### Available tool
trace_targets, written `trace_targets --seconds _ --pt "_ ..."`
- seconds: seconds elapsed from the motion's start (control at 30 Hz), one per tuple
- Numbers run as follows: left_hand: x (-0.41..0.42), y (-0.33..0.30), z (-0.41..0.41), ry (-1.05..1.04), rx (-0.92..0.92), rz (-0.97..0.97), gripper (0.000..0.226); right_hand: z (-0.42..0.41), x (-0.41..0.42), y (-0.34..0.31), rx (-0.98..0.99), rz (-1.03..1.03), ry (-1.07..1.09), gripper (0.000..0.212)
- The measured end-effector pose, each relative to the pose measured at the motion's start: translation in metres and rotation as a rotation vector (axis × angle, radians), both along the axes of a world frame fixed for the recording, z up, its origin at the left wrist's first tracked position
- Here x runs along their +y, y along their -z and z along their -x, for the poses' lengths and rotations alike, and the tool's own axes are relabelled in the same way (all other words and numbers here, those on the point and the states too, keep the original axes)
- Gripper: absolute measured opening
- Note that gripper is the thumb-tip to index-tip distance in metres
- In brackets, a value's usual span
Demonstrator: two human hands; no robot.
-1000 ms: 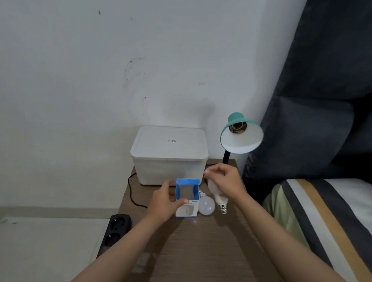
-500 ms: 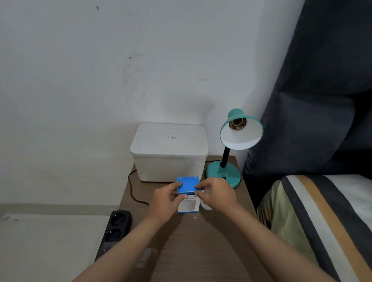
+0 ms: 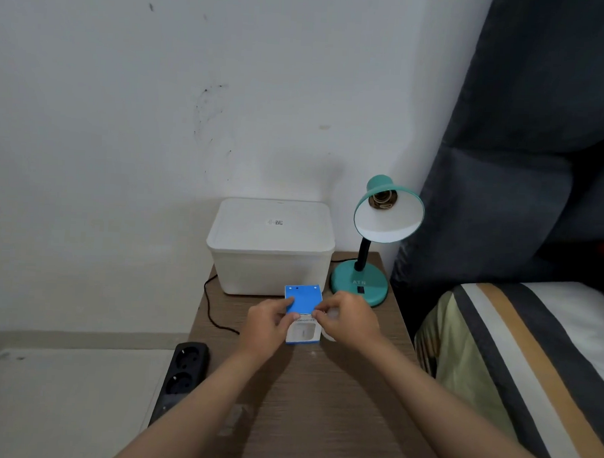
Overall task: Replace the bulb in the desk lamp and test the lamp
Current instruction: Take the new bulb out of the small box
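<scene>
Both hands are on the bulb box (image 3: 302, 314) now: a second ago it stood open, now its blue flap is closed. Left hand (image 3: 267, 321) grips its left side, right hand (image 3: 348, 322) pinches the right edge, hiding the loose bulb. The empty-socketed teal lamp (image 3: 381, 233) stands far right, beside the white bin (image 3: 270, 248); the power strip (image 3: 181, 376) sits near left.
</scene>
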State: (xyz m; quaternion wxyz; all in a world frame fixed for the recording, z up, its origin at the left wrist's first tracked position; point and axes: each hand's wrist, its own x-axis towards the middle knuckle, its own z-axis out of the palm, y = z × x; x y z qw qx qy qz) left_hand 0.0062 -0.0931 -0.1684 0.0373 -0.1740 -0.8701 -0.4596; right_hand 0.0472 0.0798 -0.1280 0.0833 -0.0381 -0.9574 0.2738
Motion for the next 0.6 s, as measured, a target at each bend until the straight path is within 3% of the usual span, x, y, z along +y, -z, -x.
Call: trace_targets --seconds 0.17,0.4,0.6 --pt "0.001 -0.003 -0.003 -0.005 -0.018 0.024 0.045 -0.001 0.002 -0.004 -0.008 0.092 0.058 0.020" --pt "-0.015 -0.019 0.000 -0.081 0.087 0.049 0.024 0.005 0.004 -0.023 0.005 0.210 0.102 0.018" --pt "-0.040 -0.042 0.012 -0.189 0.091 -0.018 0.031 0.016 -0.005 -0.037 0.045 0.309 0.099 0.011"
